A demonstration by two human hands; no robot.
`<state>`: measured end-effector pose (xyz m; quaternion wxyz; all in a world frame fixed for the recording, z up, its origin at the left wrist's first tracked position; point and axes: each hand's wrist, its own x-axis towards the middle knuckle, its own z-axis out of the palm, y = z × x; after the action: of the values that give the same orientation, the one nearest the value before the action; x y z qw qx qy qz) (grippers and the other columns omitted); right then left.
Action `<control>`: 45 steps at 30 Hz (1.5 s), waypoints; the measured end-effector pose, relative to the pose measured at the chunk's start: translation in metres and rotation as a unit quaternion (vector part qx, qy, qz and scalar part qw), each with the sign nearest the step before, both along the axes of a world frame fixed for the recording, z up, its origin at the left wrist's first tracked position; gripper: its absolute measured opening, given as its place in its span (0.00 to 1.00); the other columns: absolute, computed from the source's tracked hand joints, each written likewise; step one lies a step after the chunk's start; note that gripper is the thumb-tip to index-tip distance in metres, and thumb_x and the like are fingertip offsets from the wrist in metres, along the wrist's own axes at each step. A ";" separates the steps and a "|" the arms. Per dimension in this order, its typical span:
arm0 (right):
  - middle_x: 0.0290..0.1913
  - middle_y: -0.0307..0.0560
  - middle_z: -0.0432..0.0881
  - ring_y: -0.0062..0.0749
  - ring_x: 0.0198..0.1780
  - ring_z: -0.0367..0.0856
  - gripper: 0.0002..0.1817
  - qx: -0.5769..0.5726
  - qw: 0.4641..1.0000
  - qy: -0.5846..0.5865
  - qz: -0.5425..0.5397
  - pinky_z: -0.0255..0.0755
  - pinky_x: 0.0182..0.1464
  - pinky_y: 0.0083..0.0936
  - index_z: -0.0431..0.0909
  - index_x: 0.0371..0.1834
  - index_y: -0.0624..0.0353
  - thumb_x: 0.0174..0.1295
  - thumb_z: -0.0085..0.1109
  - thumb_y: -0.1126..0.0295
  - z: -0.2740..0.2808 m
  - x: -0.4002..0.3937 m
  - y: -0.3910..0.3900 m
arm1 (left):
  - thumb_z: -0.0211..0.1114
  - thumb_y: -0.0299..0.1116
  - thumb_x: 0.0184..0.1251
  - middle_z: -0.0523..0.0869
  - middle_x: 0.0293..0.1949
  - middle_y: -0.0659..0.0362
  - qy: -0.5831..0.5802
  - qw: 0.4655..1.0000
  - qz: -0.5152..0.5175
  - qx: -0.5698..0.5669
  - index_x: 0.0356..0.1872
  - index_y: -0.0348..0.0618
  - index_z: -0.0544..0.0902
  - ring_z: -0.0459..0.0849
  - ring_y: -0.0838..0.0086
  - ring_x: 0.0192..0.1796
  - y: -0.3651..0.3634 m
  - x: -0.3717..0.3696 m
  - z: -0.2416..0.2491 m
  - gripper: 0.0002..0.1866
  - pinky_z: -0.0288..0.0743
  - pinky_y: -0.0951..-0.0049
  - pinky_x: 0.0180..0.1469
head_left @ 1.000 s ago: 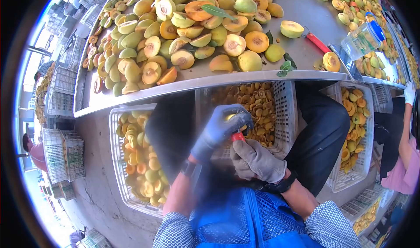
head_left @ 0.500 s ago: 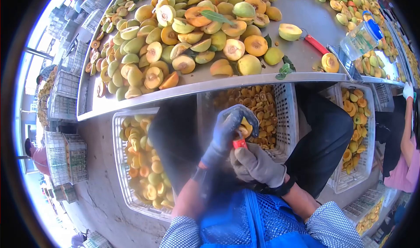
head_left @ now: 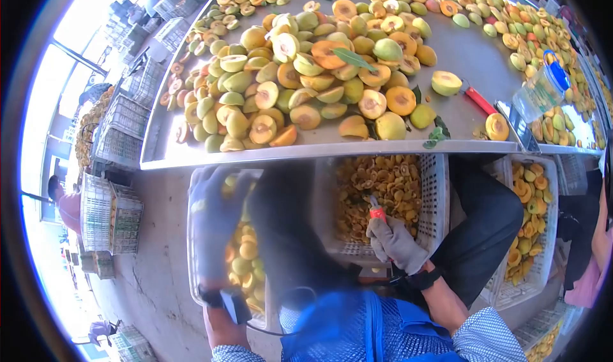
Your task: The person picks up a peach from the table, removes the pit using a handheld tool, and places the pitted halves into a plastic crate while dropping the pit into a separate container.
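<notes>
My right hand (head_left: 399, 244), in a grey glove, is closed around the red handle of a small metal-tipped tool (head_left: 377, 214), held above a crate (head_left: 434, 199) of small cut fruit pieces. At the left, my left hand (head_left: 220, 199) is smeared by motion over the upper part of a white crate (head_left: 195, 269) of fruit halves; its fingers cannot be made out. A large pile of halved yellow-green fruit (head_left: 297, 97) lies on the metal table (head_left: 294, 152) in front of me.
On the table's right are a fruit half (head_left: 446, 83), a red-handled tool (head_left: 479, 100) and a blue-lidded clear container (head_left: 539, 93). Another fruit crate (head_left: 549, 234) stands right of my leg. Stacked crates (head_left: 108, 215) and people are at the left; a person in pink (head_left: 587, 279) is at the right edge.
My left hand has moved from beside my right hand to the left crate. The fruit piece between my hands is no longer there. My right hand still holds the tool. The view has shifted.
</notes>
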<state>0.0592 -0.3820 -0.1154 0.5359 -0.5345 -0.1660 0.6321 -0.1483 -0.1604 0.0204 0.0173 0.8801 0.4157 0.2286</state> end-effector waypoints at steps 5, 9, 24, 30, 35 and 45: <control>0.15 0.34 0.66 0.17 0.12 0.62 0.21 -0.032 0.998 -0.056 -0.002 0.55 0.16 0.20 0.69 0.34 0.57 0.73 0.47 0.50 -0.008 -0.003 -0.001 | 0.70 0.53 0.54 0.82 0.37 0.53 0.158 0.987 0.017 0.018 0.38 0.48 0.86 0.78 0.57 0.48 0.044 0.086 -0.020 0.21 0.69 0.61 0.52; 0.20 0.31 0.68 0.15 0.20 0.64 0.18 -0.048 0.994 -0.097 -0.033 0.58 0.21 0.20 0.71 0.33 0.55 0.72 0.49 0.52 -0.027 0.002 -0.016 | 0.67 0.55 0.56 0.84 0.37 0.53 0.279 0.960 -0.022 -0.025 0.35 0.48 0.87 0.82 0.58 0.45 0.063 0.110 -0.023 0.20 0.74 0.60 0.49; 0.33 0.29 0.74 0.11 0.20 0.67 0.19 0.076 0.993 0.067 -0.058 0.58 0.18 0.11 0.72 0.54 0.50 0.73 0.47 0.49 0.036 0.011 0.025 | 0.67 0.26 0.54 0.81 0.44 0.46 0.026 0.911 -0.378 -0.161 0.47 0.37 0.80 0.82 0.50 0.45 -0.040 0.084 0.014 0.17 0.78 0.60 0.47; 0.33 0.31 0.76 0.09 0.26 0.68 0.20 0.151 0.976 0.064 -0.144 0.60 0.23 0.13 0.74 0.54 0.52 0.73 0.46 0.49 0.065 0.004 0.017 | 0.59 0.30 0.65 0.79 0.54 0.47 -0.220 0.849 -0.312 -0.366 0.60 0.30 0.72 0.78 0.63 0.58 -0.075 0.093 -0.054 0.24 0.70 0.66 0.61; 0.40 0.39 0.80 0.24 0.38 0.77 0.21 0.058 0.974 -0.176 -0.133 0.71 0.39 0.25 0.75 0.55 0.56 0.70 0.53 0.52 0.061 -0.006 0.020 | 0.45 0.48 0.78 0.77 0.57 0.53 -0.440 0.753 -0.242 -0.426 0.64 0.33 0.68 0.75 0.69 0.59 -0.104 0.112 -0.103 0.28 0.64 0.69 0.66; 0.32 0.64 0.79 0.62 0.35 0.79 0.16 0.128 0.882 -0.452 -0.030 0.72 0.35 0.43 0.73 0.48 0.63 0.70 0.53 0.59 0.046 -0.010 0.009 | 0.58 0.27 0.68 0.83 0.40 0.53 -0.490 0.736 -0.113 -0.454 0.51 0.37 0.75 0.83 0.67 0.42 -0.101 0.108 -0.122 0.12 0.76 0.69 0.46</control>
<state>0.0490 -0.3726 -0.0696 0.4854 -0.6934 -0.4536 0.2790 -0.0404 -0.2616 -0.1014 0.6416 0.5747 0.3017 0.4088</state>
